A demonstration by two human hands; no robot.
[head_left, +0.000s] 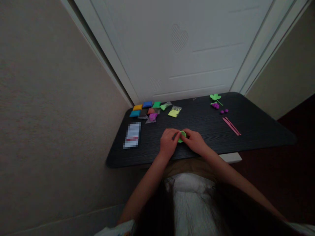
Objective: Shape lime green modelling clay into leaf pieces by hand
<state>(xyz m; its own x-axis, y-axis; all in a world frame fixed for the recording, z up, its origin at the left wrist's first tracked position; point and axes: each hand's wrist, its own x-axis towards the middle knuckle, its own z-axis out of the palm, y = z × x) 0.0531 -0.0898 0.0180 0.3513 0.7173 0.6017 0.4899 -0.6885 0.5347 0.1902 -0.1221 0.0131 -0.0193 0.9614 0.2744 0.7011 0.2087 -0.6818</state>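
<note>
Both my hands rest on the dark table [258,131] near its front edge. A flat piece of green clay [182,135] lies between them. My left hand [168,142] has its fingers curled against the clay's left side, and my right hand [195,140] is closed on its right side. Most of the clay is hidden by my fingers.
Several small bags of coloured clay [150,110] lie at the back left, with a yellow bag [174,112] beside them. A packet [132,134] lies at the left. A green and purple clay figure [216,101] and pink sticks [231,126] lie at the right. A white door stands behind.
</note>
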